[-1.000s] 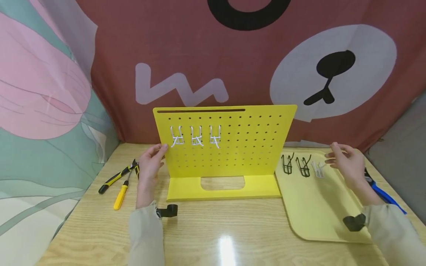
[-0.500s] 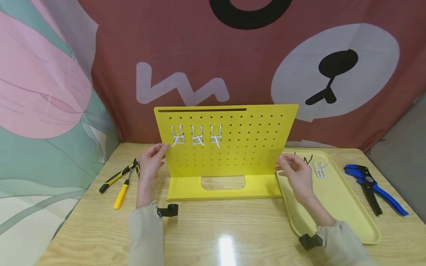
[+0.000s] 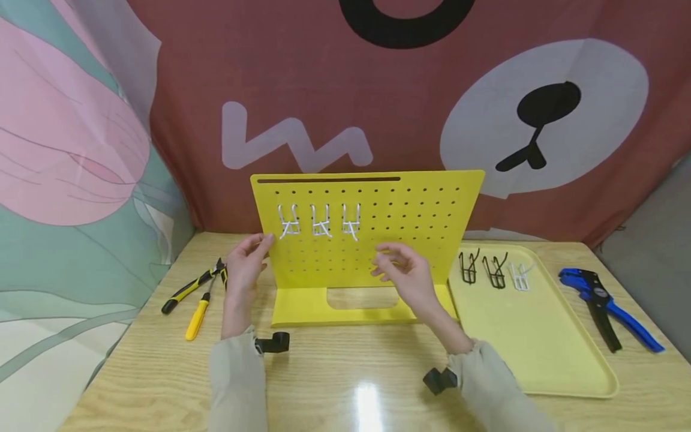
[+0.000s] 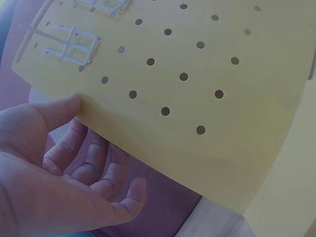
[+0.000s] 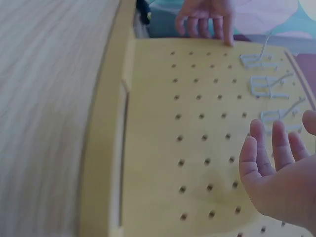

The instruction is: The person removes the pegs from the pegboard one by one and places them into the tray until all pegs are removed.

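A yellow pegboard [image 3: 324, 280] stands upright on its foot, with white wire hooks [image 3: 351, 224] hanging in a row at its upper left. My left hand [image 3: 245, 267] holds its left edge; in the left wrist view the thumb of that hand [image 4: 54, 163] lies on the front face and the fingers are behind. In front of the lower right-middle of the board is my right hand [image 3: 410, 279], holding nothing. The right wrist view shows the fingers of this hand [image 5: 286, 173] loosely bent near the panel; whether they touch it I cannot tell.
Right of the board, a pale yellow tray [image 3: 523, 342] bears two black wire hooks [image 3: 495, 276] and a white one [image 3: 520, 279]. Blue-handled wire strippers [image 3: 600, 297] lie beyond it. On the left are yellow-black pliers [image 3: 186, 292] and a yellow-handled screwdriver [image 3: 197, 318].
My right hand has moved left from over the tray, past the board's right edge, to in front of the board. The tray's hooks and the strippers are uncovered. My left hand has stayed put.
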Demonstrator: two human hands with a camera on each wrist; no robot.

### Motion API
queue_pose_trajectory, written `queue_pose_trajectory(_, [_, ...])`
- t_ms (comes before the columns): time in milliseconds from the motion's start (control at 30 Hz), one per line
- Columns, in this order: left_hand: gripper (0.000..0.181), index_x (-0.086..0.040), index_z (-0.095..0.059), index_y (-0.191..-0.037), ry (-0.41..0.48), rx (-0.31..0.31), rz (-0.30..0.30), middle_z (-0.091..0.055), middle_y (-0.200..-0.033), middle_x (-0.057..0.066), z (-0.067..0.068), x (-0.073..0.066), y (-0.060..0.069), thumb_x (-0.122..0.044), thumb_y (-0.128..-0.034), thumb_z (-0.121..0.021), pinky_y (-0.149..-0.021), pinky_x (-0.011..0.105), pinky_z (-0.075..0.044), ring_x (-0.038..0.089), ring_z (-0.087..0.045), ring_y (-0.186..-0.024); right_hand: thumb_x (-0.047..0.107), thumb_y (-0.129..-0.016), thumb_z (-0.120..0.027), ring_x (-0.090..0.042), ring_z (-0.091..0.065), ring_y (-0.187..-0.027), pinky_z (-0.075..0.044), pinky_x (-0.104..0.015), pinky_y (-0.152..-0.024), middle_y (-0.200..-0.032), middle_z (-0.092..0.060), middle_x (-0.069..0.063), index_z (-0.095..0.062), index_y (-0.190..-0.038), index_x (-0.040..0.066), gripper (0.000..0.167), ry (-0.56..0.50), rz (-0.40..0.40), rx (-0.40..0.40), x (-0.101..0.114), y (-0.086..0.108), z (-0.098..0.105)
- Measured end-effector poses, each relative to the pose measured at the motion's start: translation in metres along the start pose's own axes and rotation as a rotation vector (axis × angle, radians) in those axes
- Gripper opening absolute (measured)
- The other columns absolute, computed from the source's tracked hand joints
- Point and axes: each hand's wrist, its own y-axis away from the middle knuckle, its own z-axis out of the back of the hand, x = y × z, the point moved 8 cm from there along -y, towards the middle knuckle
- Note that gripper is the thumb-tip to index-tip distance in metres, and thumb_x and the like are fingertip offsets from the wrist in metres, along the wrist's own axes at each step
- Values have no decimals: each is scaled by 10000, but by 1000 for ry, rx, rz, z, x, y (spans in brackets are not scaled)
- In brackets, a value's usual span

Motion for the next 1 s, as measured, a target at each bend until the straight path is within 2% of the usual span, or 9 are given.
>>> queue_pose_trajectory(100, [420, -36, -591, -1196, 0, -2, 1, -561, -1080, -10, 0, 1, 0, -354, -927, -640, -924, 416, -400, 160, -537, -992, 84, -936, -621, -182, -678, -761, -553, -381, -710, -957, -678, -203, -565, -1223, -26, 312, -30, 23, 13, 10, -7, -12])
queue_pose_trajectory(267, [428, -35, -586, -1205, -2, 2, 0, -555, -1081, -12, 0, 0, 0, -359, -930, -634, -910, 403, -396, 165, -531, -997, 62, -940, -610, -192, -676, -753, -550, -423, -718, -1002, -630, -320, -552, -1248, 12, 318, -74, 55, 33, 24, -16, -28])
queue_pose_trajectory(333, [434, -30, -582, -1211, -5, 6, -2, -551, -1088, -7, 0, 0, 0, -360, -933, -629, -903, 397, -394, 167, -527, -1000, 55, -938, -611, -189, -675, -745, -548, -442, -719, -1003, -627, -326, -558, -1242, 20, 310, -84, 54, 34, 27, -19, -32])
queue_pose_trajectory(600, [411, -46, -598, -1192, 0, -10, 3, -561, -1099, -6, 0, 1, -2, -357, -926, -641, -926, 418, -398, 152, -540, -991, 78, -935, -623, -184, -671, -740, -540, -479, -726, -1032, -658, -230, -608, -1171, 6, 247, -82, 4, 69, 22, -29, -39])
queue_pose_trajectory(800, [408, -49, -597, -1191, 6, -11, 2, -561, -1082, -12, 0, 1, -2, -356, -926, -641, -915, 411, -396, 152, -539, -984, 129, -934, -640, -171, -669, -751, -543, -446, -727, -1111, -649, -196, -652, -1116, 3, 222, -77, 5, 85, 21, -34, -38])
queue_pose_trajectory(1000, [407, -37, -590, -1195, 12, -1, 2, -562, -1050, -29, 0, 0, 0, -345, -931, -636, -891, 389, -400, 157, -540, -977, 123, -934, -639, -157, -682, -764, -541, -445, -751, -1132, -670, -163, -661, -1145, -12, 251, -106, -2, 103, 22, -34, -37])
